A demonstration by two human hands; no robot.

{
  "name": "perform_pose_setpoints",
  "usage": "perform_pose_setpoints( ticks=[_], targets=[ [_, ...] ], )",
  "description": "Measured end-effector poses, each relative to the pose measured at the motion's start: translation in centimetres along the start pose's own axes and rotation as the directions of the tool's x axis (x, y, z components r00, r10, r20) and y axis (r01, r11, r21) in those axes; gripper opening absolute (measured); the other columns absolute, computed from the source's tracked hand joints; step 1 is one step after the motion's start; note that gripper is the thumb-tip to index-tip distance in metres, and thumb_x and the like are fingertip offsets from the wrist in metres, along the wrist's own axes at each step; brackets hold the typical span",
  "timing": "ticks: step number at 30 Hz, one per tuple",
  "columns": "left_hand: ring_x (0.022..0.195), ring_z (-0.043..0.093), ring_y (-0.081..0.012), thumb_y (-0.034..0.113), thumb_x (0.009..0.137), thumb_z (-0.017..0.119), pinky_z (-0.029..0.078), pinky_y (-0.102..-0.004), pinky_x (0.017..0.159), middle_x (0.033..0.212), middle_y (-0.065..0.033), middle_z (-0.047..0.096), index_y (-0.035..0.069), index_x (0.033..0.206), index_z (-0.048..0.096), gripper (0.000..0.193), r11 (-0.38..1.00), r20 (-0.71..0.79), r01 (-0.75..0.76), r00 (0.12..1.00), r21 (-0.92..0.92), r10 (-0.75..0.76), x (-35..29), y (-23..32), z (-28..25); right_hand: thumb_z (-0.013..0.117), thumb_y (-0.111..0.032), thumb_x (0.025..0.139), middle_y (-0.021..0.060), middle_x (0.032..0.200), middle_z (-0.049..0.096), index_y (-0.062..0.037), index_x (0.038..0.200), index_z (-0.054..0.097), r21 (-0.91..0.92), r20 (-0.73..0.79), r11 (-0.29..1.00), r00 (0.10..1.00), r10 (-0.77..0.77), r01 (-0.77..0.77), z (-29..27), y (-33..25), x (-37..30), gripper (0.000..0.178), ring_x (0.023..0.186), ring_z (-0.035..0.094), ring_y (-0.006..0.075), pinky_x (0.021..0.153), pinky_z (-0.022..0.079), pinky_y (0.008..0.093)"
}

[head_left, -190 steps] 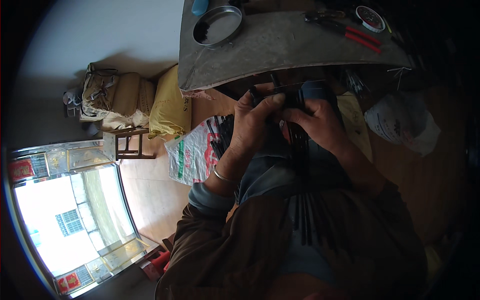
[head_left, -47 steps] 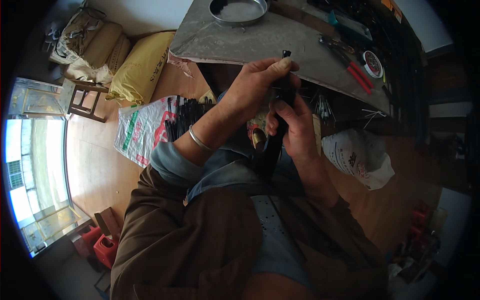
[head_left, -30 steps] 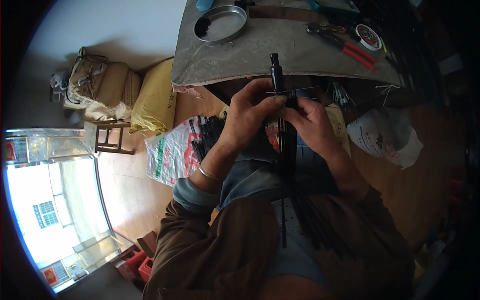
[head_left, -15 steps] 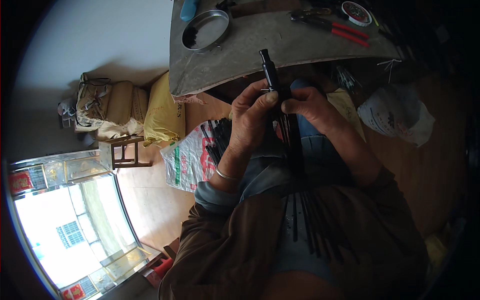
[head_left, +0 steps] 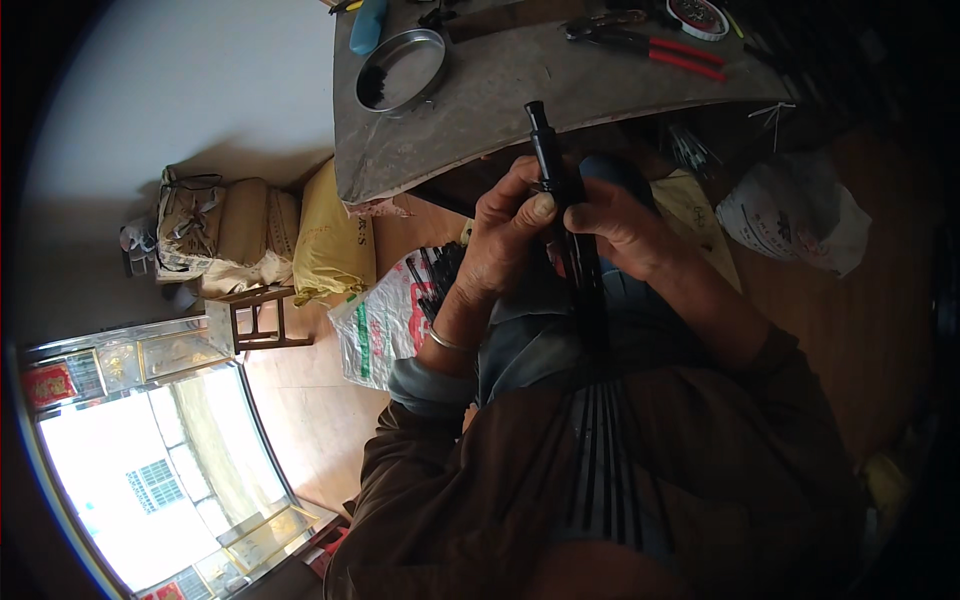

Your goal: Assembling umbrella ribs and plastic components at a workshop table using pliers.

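Observation:
A black umbrella frame (head_left: 545, 150) is held between my hands over my lap, its narrow stepped end pointing up toward the table. Its thin dark ribs (head_left: 600, 470) fan down toward my chest. My left hand (head_left: 505, 220) is closed round the left side of the shaft, thumb pressed near a small collar; a bracelet circles that wrist. On the other side, my right hand (head_left: 622, 218) grips the frame slightly lower, thumb against it and fingers curled behind. The fingertips partly hide the collar, so any small part pinched there cannot be made out.
Ahead stands a grey table (head_left: 480, 95) with a round metal tray (head_left: 402, 70) holding small dark pieces, red-handled pliers (head_left: 685, 57) and a white round dish (head_left: 698, 18). A bag of black rods (head_left: 375, 325) lies left; a plastic bag (head_left: 795, 215) sits right. Sacks (head_left: 240, 220) line the wall.
The view has shifted slightly. The ribs now lie in a straighter, tighter fan down my front. A thin light piece by my left thumb no longer shows; both hands keep their hold.

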State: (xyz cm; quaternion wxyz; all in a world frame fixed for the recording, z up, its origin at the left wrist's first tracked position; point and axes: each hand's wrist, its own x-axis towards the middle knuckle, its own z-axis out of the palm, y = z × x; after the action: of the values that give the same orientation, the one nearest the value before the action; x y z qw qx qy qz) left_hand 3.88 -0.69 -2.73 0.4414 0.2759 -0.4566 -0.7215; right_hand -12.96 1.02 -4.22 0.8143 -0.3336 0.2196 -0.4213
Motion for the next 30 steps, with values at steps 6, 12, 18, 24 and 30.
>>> perform_pose_setpoints(
  ticks=[6,12,18,24,30],
  targets=[
    [0.089,0.058,-0.0123,0.018,0.087,0.066,0.05,-0.0265,0.073,0.116,-0.005,0.053,0.003,0.117,0.059,0.034,0.985,0.193,0.042,0.978,0.168,-0.075,1.6,2.1,-2.2,0.068,-0.019,0.086,0.0056,0.094,0.062,-0.0029,0.109,0.059,0.135,-0.061,0.99,0.997,-0.037,0.045,1.6,-0.1,-0.6,0.029,0.083,0.062,0.0151,0.069,0.053,0.0294],
    [0.108,0.056,-0.0219,0.018,0.085,0.064,0.046,-0.0314,0.091,0.128,-0.0125,0.048,-0.002,0.128,0.049,0.05,0.845,0.059,-0.202,0.978,0.496,0.199,-0.2,3.4,-1.4,0.067,-0.018,0.087,0.0059,0.086,0.062,-0.0037,0.103,0.06,0.136,-0.245,0.985,0.967,-0.068,0.104,0.2,0.4,0.2,0.023,0.073,0.06,0.0138,0.063,0.051,0.0272],
    [0.093,0.06,-0.0182,0.02,0.082,0.071,0.047,-0.0289,0.082,0.102,-0.0112,0.061,-0.004,0.135,0.041,0.065,0.921,0.495,-0.237,0.867,0.308,0.058,-5.8,4.8,6.5,0.067,-0.019,0.086,0.0045,0.084,0.06,-0.0057,0.096,0.06,0.049,-0.398,0.989,0.911,-0.107,0.137,0.6,0.5,1.3,0.018,0.079,0.059,0.0133,0.065,0.049,0.0287],
    [0.057,0.052,-0.0056,0.005,0.087,0.065,0.043,-0.0197,0.053,0.079,-0.001,0.059,-0.004,0.119,0.054,0.035,0.958,-0.41,-0.163,0.877,0.236,0.25,0.1,2.7,5.0,0.066,-0.016,0.086,0.0007,0.08,0.061,-0.0038,0.096,0.063,-0.187,-0.459,0.947,0.829,-0.32,0.262,1.7,0.1,2.8,0.016,0.073,0.057,0.0085,0.064,0.046,0.0246],
    [0.075,0.06,-0.0078,0.011,0.082,0.071,0.049,-0.0218,0.069,0.088,-0.0052,0.067,-0.003,0.11,0.064,0.031,0.89,-0.391,-0.12,0.867,0.439,0.31,2.9,1.6,1.5,0.062,-0.009,0.087,-0.0014,0.078,0.06,-0.0012,0.1,0.063,-0.364,-0.462,0.844,0.711,-0.531,0.394,2.4,1.7,4.5,0.015,0.069,0.053,0.0047,0.062,0.042,0.0195]
  ],
)
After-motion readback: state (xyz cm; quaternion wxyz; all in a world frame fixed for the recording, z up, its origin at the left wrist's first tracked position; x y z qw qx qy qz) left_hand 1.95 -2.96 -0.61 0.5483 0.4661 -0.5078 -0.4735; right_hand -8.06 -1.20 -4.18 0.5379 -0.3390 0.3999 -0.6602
